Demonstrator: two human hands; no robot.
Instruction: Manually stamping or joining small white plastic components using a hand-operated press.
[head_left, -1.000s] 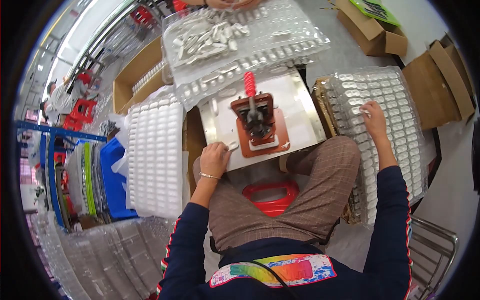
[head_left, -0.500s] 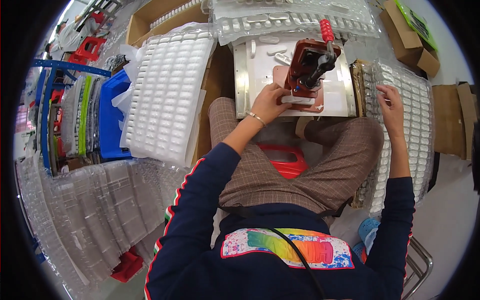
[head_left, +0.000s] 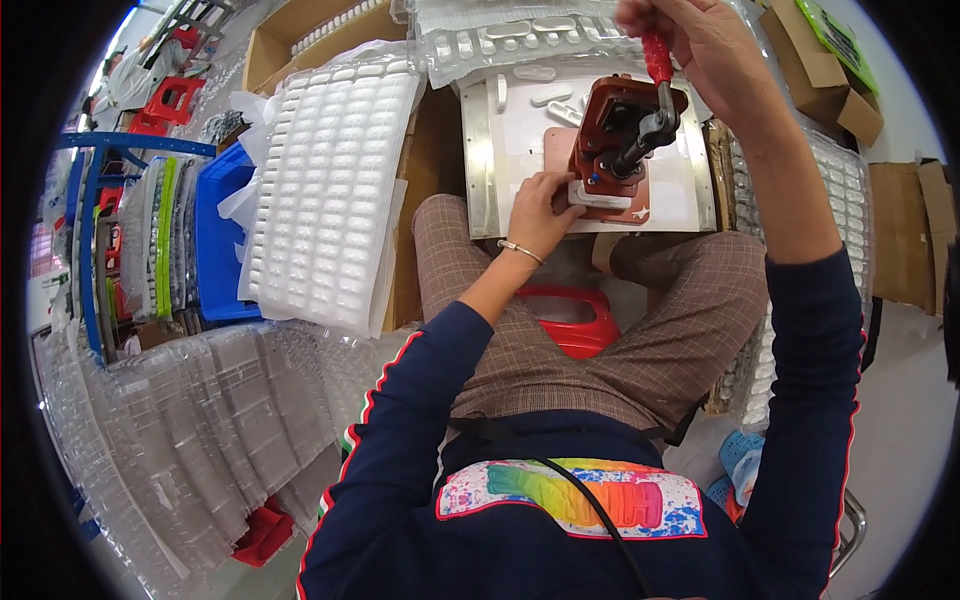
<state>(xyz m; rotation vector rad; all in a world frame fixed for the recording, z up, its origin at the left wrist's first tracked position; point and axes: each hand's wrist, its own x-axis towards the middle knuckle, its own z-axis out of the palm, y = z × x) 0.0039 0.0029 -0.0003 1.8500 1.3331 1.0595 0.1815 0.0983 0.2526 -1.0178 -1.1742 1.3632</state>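
Observation:
A red-brown toggle press (head_left: 612, 125) stands on a white board. On its base lies a white oblong plastic piece (head_left: 603, 198). My left hand (head_left: 543, 213) closes its thumb and fingertips about the left end of this piece. Up at the far edge, my right hand (head_left: 708, 52) is wrapped round the top of the red handle (head_left: 656, 58) of the press lever. The fingers partly hide the handle's upper end. Several similar white pieces, one of them a white oblong part (head_left: 551, 96), lie loose on the board behind the press.
To the left, a large tray of white parts (head_left: 335, 190) rests on a cardboard box beside a blue bin (head_left: 220, 235). Clear blister trays (head_left: 560, 35) lie beyond the board. Another filled tray (head_left: 840, 190) is at the right, near an open carton (head_left: 815, 60). Below sits a red stool (head_left: 580, 325).
My right hand has moved from the tray at the right up and inward onto the lever handle. My left hand stays at the white piece, which sits in the press base.

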